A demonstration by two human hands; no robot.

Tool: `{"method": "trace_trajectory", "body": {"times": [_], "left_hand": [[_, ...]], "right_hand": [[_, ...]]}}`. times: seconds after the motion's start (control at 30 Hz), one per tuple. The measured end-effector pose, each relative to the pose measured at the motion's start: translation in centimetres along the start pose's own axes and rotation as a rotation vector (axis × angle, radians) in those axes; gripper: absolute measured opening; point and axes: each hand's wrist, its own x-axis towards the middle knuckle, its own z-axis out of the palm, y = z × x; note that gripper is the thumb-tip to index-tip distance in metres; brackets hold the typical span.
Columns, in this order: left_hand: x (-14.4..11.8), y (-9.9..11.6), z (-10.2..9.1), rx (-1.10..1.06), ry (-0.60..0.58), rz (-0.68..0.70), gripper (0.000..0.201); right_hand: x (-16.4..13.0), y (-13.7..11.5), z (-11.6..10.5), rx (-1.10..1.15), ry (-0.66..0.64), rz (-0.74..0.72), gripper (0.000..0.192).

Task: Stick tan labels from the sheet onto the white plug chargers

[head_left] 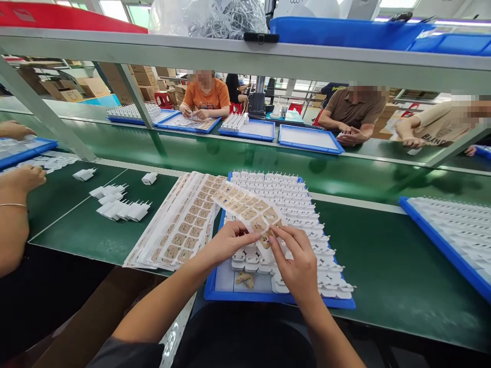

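Green matting covers the long counter [383, 266] of a factory line, with a metal shelf frame overhead.

Nearest, the person's left hand [226, 243] and right hand [297, 263] meet over a blue tray [245, 295]. Both hands pinch the near end of a sticker sheet [247, 207], a pale strip printed with rows of tan labels, which slants up and away to the left above the tray. The left fingers [245, 238] are closed on the sheet's edge; the right fingers [278, 236] are narrowed at the labels on its near end, thumb and forefinger together. Under the hands the tray holds tight rows of white chargers [299, 204], prongs up; its near left corner is bare except for a small tan scrap [245, 279].

Just left of the tray lies a fanned stack of sticker sheets [180, 225], touching the tray's side. Farther left, loose white chargers [118, 207] lie on the mat, with single ones beyond. At the left edge a co-worker's arm with a thin bracelet [13, 205] rests by the counter. At the right edge is a second blue tray [452, 240] of white parts.

Across a glossy green belt [268, 158], more blue trays [309, 139] sit before three seated people, one in an orange shirt [207, 97], with hands at their trays. Cardboard boxes [72, 89] are stacked behind them. Blue bins [345, 30] sit on the overhead shelf.
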Motion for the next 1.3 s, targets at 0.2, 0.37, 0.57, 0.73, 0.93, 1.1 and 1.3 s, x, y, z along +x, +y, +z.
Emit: {"method": "trace_trajectory", "body": {"times": [0.2, 0.37, 0.57, 0.73, 0.93, 1.1, 1.3], "left_hand": [[0.3, -0.4, 0.5, -0.123, 0.010, -0.055, 0.042], [0.8, 0.0, 0.7, -0.082, 0.009, -0.067, 0.051], [2.6, 0.5, 0.1, 0.281, 0.052, 0.008, 0.055], [0.7, 0.4, -0.8, 0.974, 0.290, 0.223, 0.050], [-4.6, -2.8, -1.9, 1.313, 0.099, 0.681, 0.042], [-7.0, -5.0, -2.2, 1.413, 0.138, 0.728, 0.029], [-8.1, -6.8, -2.7, 1.188, 0.164, 0.532, 0.007]], "right_hand": [[0.3, 0.0, -0.2, 0.033, 0.029, 0.024, 0.012], [0.2, 0.4, -0.5, 0.022, 0.034, -0.111, 0.014], [-1.3, 1.1, -1.6, 0.123, -0.022, -0.140, 0.017], [-3.1, 2.3, -2.9, 0.222, -0.001, 0.064, 0.016], [-5.2, 3.0, -3.7, 0.330, -0.010, 0.165, 0.017], [-5.6, 1.8, -3.6, 0.338, -0.070, 0.159, 0.017], [-5.4, -0.4, -2.9, 0.389, -0.160, 0.132, 0.019]]}}
